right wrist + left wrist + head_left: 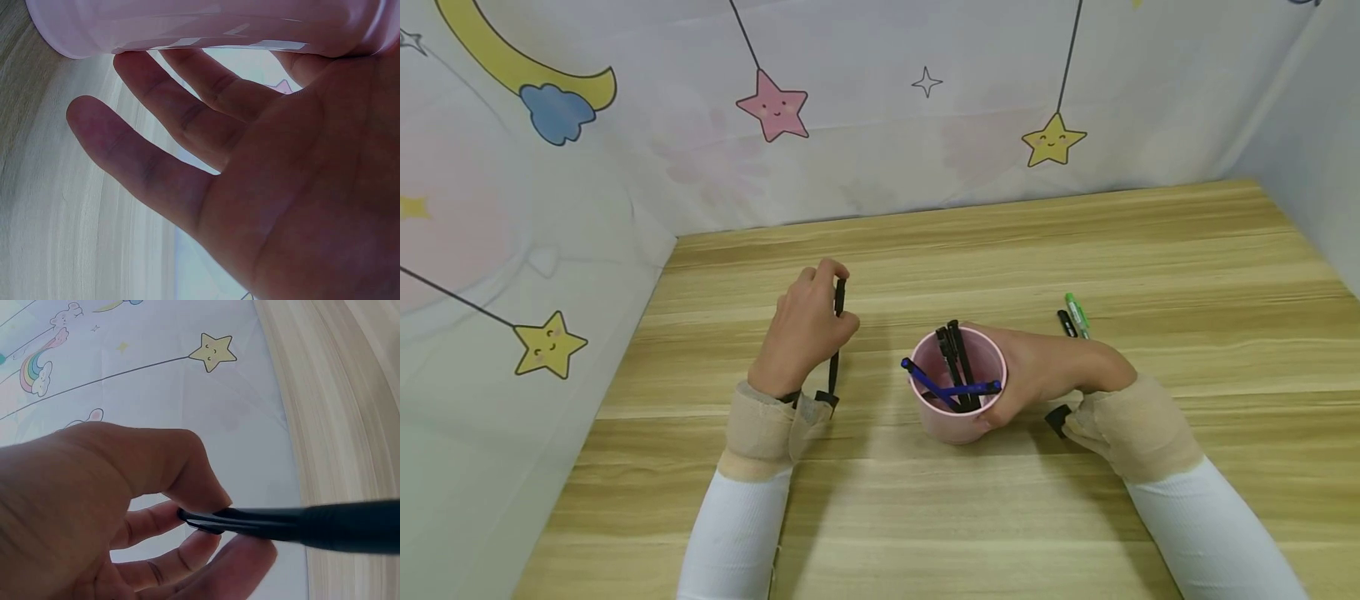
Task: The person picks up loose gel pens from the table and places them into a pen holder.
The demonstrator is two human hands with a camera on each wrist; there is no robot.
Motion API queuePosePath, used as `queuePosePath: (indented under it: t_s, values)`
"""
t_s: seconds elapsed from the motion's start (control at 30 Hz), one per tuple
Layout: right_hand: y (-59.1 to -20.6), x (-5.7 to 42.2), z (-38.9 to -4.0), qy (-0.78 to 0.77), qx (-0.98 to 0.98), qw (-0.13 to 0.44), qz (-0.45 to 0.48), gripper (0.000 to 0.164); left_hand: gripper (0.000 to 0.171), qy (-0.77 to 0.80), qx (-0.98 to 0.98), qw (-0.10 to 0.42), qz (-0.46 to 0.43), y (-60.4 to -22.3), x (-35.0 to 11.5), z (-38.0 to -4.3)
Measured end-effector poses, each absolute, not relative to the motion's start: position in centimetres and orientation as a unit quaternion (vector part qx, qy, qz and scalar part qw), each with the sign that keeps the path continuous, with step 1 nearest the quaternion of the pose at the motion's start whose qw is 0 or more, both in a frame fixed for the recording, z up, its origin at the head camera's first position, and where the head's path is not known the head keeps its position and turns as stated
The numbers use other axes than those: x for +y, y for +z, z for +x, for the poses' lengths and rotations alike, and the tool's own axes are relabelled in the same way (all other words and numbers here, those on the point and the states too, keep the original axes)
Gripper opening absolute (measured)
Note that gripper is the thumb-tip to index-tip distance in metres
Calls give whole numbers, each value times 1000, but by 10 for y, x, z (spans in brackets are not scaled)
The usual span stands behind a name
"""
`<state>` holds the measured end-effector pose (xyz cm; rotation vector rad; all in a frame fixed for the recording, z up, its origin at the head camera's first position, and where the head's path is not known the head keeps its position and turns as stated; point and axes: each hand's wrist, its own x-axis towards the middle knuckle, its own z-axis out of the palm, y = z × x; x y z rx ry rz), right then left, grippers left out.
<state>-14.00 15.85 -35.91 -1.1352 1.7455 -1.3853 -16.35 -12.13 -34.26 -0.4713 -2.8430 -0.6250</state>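
Note:
My left hand (801,329) pinches a black pen (834,371) between thumb and fingers, to the left of the cup. In the left wrist view the black pen (350,526) runs from the fingertips out to the right edge, its clip side at the fingers. My right hand (1041,362) grips a pink cup (953,431) from its right side, thumb at the near side. Black pens (950,358) and blue pens (934,385) lean inside the cup. The right wrist view shows the cup's glossy wall (219,25) against the fingers, with one finger (137,162) held away from it.
A green pen (1077,312) and another black pen (1066,322) lie on the wooden table (880,517) beyond my right wrist, partly hidden by it. A white curtain (865,175) with stars hangs along the table's back edge and left side.

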Motion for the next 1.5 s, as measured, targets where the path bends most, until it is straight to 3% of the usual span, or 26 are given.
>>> queuePosePath:
  t_s: [0.77,1.5]
  values:
    - [-364,161,-146,-520,662,313,-439,82,43,-239,-941,160,-180,-337,-116,-164]
    - [-366,154,-137,-526,659,311,-439,81,44,-274,-926,176,-191,-336,-114,-159]
